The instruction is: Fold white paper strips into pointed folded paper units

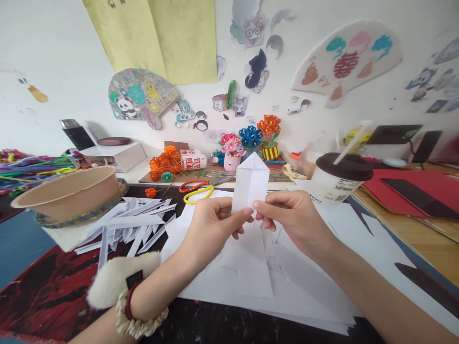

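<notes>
Upright in front of me is a small white paper strip (251, 184), its top folded to a point with a crease down the middle. My left hand (218, 220) pinches its lower left edge between thumb and fingers. On the lower right edge, my right hand (283, 212) pinches it the same way. Below both hands lie loose white paper pieces (255, 272) on larger white sheets (304, 301). Off to the left is a pile of narrow folded paper strips (138, 222).
A beige bowl (71, 193) stands left, near a white fluffy object (120, 279). Scissors with yellow handles (198, 195) lie behind the sheets. At right stand a lidded cup with a straw (335, 177) and a dark phone-like slab (416, 198). Craft flowers (251, 137) line the back.
</notes>
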Tool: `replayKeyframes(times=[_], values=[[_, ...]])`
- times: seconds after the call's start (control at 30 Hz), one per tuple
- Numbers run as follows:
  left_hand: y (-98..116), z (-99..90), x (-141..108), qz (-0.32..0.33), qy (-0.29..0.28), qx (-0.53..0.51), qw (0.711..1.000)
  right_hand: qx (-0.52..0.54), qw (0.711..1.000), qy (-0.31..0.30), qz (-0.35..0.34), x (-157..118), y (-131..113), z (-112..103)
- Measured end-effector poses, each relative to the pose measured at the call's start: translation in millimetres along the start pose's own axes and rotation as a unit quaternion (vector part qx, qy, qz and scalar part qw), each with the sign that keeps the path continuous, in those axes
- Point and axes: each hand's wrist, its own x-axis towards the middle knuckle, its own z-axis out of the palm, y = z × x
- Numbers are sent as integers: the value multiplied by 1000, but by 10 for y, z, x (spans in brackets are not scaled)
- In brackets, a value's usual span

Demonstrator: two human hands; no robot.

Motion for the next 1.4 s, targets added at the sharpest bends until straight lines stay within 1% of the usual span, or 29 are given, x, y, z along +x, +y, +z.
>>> replayKeyframes(times=[0.37,0.67,0.77,0.93,1.2,1.33,1.4], values=[[-1,4,-9,9,-2,-9,1000,-5,1000,-3,-2,-6,-4,-19],[-7,0,-14,4,-10,-12,1000,-4,1000,-2,-4,-10,-1,-24],[3,3,-17,4,-14,1,1000,-8,1000,-3,-6,-11,-9,-29],[16,-6,-17,2,-5,41,999,-14,1000,0,-6,-15,-33,-18],[10,-3,-11,12,5,8,1000,11,999,-43,-16,-14,-20,-23],[-3,-5,-3,23,-5,15,1000,14,998,-48,-28,-7,-11,-37],[-22,-11,6,32,0,27,999,6,999,-49,-24,-3,-10,-31]])
